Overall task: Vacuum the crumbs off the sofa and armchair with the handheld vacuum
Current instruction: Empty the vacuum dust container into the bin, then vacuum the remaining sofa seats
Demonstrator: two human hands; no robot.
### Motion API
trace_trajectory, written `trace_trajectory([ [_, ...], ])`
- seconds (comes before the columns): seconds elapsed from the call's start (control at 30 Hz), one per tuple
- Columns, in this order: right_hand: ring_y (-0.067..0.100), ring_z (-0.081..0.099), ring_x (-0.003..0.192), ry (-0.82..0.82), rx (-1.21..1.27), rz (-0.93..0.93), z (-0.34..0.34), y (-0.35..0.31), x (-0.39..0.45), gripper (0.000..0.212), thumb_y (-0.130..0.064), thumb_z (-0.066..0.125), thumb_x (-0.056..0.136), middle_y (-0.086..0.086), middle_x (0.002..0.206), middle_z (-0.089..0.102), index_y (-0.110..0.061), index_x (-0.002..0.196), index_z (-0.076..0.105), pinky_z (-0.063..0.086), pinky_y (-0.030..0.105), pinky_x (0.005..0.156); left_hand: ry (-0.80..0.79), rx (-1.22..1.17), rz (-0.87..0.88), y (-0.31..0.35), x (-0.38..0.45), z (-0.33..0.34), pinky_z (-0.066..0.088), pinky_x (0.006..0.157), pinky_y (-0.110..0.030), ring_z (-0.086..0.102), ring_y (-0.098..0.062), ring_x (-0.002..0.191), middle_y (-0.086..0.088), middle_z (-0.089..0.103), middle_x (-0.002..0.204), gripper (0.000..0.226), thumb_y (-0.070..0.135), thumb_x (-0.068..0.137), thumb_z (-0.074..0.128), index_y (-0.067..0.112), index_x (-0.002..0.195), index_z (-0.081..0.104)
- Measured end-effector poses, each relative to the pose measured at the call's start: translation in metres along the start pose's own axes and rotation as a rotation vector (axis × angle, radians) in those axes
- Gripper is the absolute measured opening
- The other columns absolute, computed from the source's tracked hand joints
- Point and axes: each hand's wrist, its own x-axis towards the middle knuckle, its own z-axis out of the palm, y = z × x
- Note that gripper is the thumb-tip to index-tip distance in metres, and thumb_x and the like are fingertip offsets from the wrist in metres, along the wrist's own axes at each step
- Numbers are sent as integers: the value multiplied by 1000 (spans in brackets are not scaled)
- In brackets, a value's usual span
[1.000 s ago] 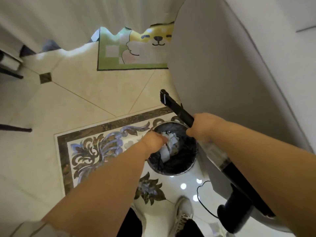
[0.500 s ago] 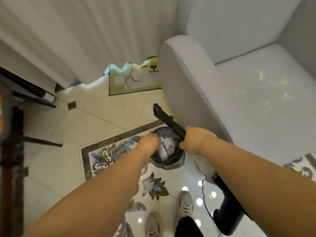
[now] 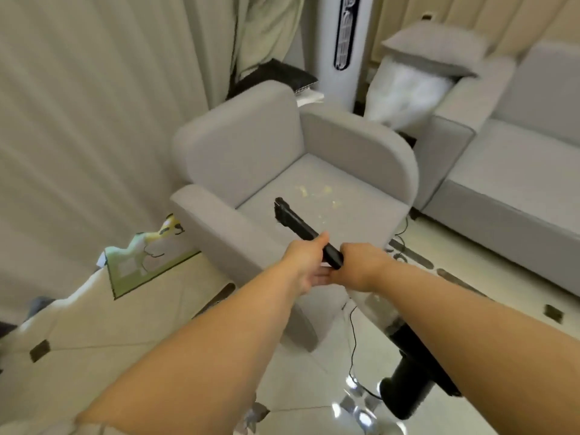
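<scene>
Both hands, left (image 3: 303, 262) and right (image 3: 361, 265), grip vacuum nozzle (image 3: 301, 229) over armchair (image 3: 282, 142); crumbs (image 3: 314, 191) on seat.

Soft daylight, motion blur throughout, glare on floor (image 3: 351, 406).

The grey fabric sofa (image 3: 514, 171) runs off the frame at 3 o'clock. The right arm hides part of the black handheld vacuum (image 3: 408, 384). The whole view is motion-blurred; the yellowish crumbs (image 3: 317, 192) are indistinct specks.
</scene>
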Motion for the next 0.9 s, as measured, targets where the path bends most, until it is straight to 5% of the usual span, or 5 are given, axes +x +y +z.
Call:
trace_trajectory([
  [0.23,14,51,70,175,120,70,-78,164,-24,26,-40,66,85,-1,81,56,-19,83,50,37,26,56,-82,126,51,40,14,177,56,57,-36,68,-25,66,-11,68,87,36,29,100,46,1,121,52],
  [0.4,25,55,117,225,267,176,-131,290,-36,80,-69,62,81,5,133,56,-17,139,42,44,34,90,20,74,19,54,56,275,55,46,-31,66,-26,70,-15,63,113,39,31,100,46,8,131,45],
  [0.57,37,42,135,289,375,331,-161,387,-22,109,-79,57,74,18,151,38,-10,152,25,40,48,108,94,44,37,88,101,334,54,52,-33,65,-26,78,-12,63,101,36,28,99,48,9,129,46],
  [0.7,39,41,136,294,487,431,-185,439,6,112,-79,55,75,21,151,37,-7,153,18,39,48,108,127,42,61,120,151,372,54,63,-36,65,-29,95,-16,63,116,38,31,101,44,8,130,45],
  [0.9,28,64,105,61,793,431,-241,517,40,79,-81,45,75,9,116,66,-19,120,60,53,45,95,115,16,24,177,232,449,51,54,-35,63,-24,72,-14,63,93,42,33,101,42,5,132,44],
])
